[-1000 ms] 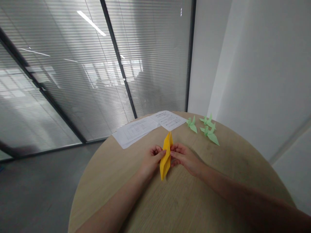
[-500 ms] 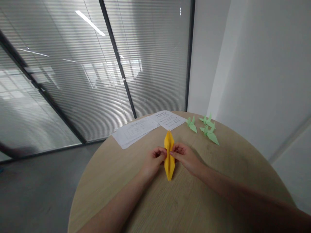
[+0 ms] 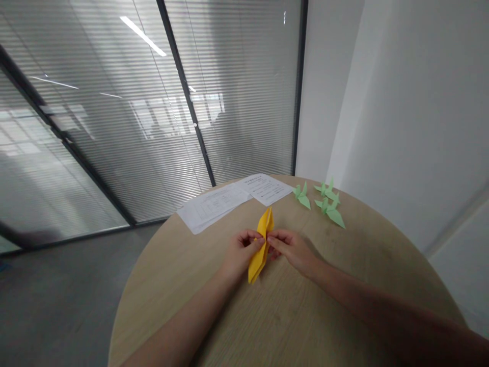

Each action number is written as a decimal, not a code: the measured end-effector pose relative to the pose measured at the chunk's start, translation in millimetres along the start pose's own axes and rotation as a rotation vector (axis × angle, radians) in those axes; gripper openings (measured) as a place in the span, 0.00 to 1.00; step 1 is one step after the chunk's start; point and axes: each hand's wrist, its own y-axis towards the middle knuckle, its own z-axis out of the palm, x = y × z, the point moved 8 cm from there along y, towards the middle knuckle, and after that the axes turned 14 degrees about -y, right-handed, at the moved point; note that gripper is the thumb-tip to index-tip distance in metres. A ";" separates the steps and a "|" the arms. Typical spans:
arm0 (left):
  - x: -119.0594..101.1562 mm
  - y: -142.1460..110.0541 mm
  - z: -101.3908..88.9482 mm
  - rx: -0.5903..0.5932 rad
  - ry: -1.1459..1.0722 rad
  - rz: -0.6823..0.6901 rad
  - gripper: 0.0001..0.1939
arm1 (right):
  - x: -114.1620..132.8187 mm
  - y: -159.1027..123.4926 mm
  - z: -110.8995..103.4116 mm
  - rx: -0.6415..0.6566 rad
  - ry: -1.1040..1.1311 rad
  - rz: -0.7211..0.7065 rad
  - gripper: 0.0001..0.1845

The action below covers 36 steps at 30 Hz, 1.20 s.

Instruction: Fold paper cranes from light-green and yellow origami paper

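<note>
A long folded piece of yellow origami paper (image 3: pixel 259 261), pointed at both ends, is held between my two hands above the table. My left hand (image 3: pixel 244 250) pinches its left side near the middle, thumb on top. From the right, my right hand (image 3: pixel 291 248) grips the same middle part between thumb and fingers. The paper leans, its upper tip to the right and its lower tip to the left. Some fingertips are hidden behind the paper.
Three light green paper cranes, one of them a near crane (image 3: pixel 331 214), stand at the back right of the round wooden table (image 3: pixel 290 326). Printed sheets (image 3: pixel 217 204) overlap along the far edge. Beyond are a glass partition with blinds (image 3: pixel 244 137) and a white wall (image 3: pixel 412 127).
The yellow paper has turned from upright to slanted, its lower end swinging left and its upper end slightly right. Both hands have drawn closer together at its middle.
</note>
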 end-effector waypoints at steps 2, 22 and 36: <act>-4.0 -0.3 0.6 -0.004 0.063 0.047 0.17 | -0.8 -0.1 1.5 0.009 0.014 0.006 0.21; -0.8 2.8 -2.2 0.023 0.194 -0.077 0.16 | -15.5 4.6 -6.3 -0.049 0.048 0.132 0.18; -2.9 3.7 -2.0 0.023 0.221 -0.058 0.18 | -21.3 4.3 -2.0 0.014 0.063 0.188 0.23</act>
